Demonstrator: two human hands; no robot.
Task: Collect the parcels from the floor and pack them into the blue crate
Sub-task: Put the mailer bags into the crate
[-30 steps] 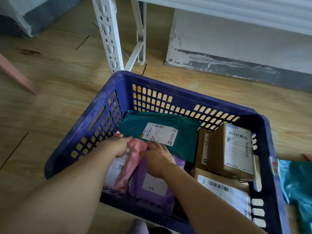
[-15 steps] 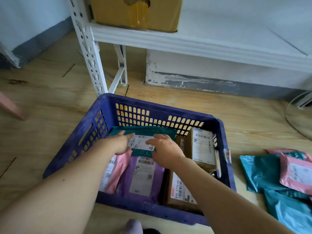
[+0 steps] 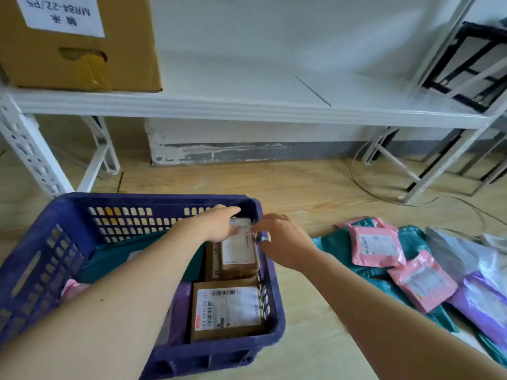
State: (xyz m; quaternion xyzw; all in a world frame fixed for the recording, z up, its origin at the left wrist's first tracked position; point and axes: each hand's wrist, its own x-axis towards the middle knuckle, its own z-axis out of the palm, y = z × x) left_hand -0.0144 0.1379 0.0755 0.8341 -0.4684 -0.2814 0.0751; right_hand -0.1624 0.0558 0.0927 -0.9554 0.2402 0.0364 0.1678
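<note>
Crate (image 3: 153, 199) holds box (image 3: 239, 255) pinched at its top by left grip (image 3: 216, 224); right grip (image 3: 284, 241) sits loosely open, empty, beside rim.

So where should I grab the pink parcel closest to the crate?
Probably pinch the pink parcel by its left edge, coming down from the crate side: it lies flat on top of the green bags, with nothing covering that edge.

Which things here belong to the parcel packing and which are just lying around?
For the job: blue crate, small box, labelled box, pink mailers, teal mailers, purple mailer.
Lying about: large carton, white shelving, black frame, cable.
</note>
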